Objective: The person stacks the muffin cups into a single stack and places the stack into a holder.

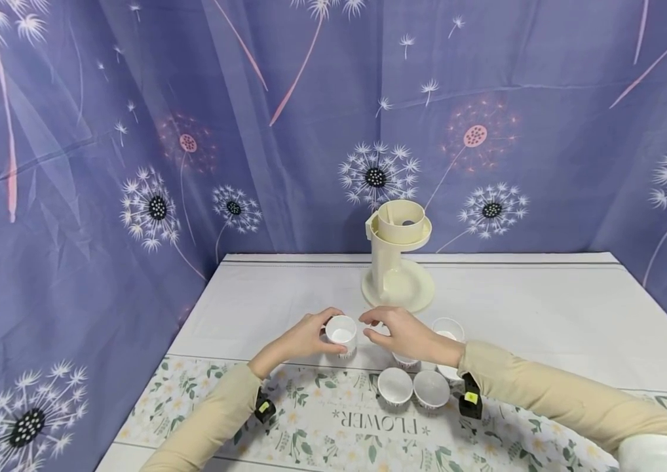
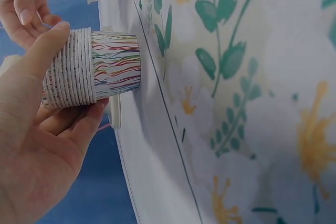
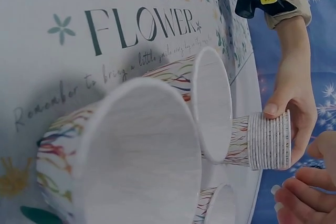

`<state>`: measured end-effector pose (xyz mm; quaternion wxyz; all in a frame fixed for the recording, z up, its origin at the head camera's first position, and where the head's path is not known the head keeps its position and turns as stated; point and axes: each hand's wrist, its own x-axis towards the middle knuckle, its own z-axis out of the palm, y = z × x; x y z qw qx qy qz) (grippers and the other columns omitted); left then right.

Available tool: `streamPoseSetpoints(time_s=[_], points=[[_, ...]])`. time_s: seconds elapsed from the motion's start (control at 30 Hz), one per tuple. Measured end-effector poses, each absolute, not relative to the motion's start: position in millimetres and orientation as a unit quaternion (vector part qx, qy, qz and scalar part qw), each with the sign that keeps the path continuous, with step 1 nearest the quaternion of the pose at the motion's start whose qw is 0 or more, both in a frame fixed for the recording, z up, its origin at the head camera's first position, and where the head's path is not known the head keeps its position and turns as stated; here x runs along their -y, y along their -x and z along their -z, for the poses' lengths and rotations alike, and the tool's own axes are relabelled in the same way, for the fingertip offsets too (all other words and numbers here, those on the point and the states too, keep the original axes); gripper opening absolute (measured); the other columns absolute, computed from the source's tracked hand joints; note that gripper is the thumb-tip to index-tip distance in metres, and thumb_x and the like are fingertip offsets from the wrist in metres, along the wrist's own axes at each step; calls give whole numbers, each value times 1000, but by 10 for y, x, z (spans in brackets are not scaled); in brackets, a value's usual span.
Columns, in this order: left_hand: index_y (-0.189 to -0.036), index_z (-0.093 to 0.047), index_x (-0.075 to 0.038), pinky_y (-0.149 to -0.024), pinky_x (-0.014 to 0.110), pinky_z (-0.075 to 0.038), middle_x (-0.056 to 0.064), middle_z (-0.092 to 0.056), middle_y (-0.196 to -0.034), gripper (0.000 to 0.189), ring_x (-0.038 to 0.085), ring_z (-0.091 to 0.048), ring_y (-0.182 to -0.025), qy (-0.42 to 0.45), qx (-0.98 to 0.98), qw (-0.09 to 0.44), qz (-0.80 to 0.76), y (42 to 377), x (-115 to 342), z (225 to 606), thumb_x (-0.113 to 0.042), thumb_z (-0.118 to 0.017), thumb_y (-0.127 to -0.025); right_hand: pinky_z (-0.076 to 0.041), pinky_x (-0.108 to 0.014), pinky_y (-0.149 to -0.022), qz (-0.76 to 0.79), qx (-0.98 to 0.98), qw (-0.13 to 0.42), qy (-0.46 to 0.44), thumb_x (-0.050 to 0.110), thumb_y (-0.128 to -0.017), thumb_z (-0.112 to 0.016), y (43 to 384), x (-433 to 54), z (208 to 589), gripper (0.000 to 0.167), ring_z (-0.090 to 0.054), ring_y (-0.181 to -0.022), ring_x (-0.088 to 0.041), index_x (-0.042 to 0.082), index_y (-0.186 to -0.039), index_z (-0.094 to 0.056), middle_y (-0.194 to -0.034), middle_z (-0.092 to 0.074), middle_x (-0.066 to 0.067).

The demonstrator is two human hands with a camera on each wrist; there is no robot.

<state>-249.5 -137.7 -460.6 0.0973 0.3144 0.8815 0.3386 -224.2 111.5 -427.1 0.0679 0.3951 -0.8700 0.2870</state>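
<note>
My left hand (image 1: 310, 335) grips a nested stack of white paper cups (image 2: 81, 69), thumb on one side and fingers on the other. Wavy coloured lines run round the lowest cup, and several rims are stacked close together above it. My right hand (image 1: 400, 335) hovers just right of the stack, its fingers loosely bent towards it with nothing held. In the right wrist view, its fingers (image 3: 307, 195) are beside the rims of the stack. Several more paper cups stand mouth up near my right forearm, among them one front cup (image 1: 395, 387) and its neighbour (image 1: 431, 389).
A cream plastic stand (image 1: 383, 262) with a round holder on top and a dish-like base is behind the hands. The table wears a white cloth (image 1: 286, 282) with a floral band. A blue dandelion curtain (image 1: 310, 164) hangs behind and at the left.
</note>
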Motion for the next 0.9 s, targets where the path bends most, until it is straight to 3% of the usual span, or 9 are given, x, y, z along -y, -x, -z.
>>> streamPoseSetpoints(time_s=[0.4, 0.9], points=[[-132, -50, -10, -93, 36, -54, 1, -67, -108, 63, 13, -64, -100, -314, -876, 104, -350, 2479, 1375, 4606, -35, -78, -81, -57, -37, -86, -281, 878, 35, -386, 11, -94, -59, 2204, -1172, 4280, 24, -67, -97, -23, 1, -115, -67, -109, -71, -11], [-132, -51, -11, -88, 33, -54, 1, -67, -109, 62, 13, -63, -99, -312, -878, 102, -349, 2478, 1373, 4604, -35, -78, -81, -56, -37, -89, -290, 876, 13, -384, 9, -93, -58, 2136, -1240, 4296, 27, -67, -101, -22, -1, -117, -65, -113, -70, -10]])
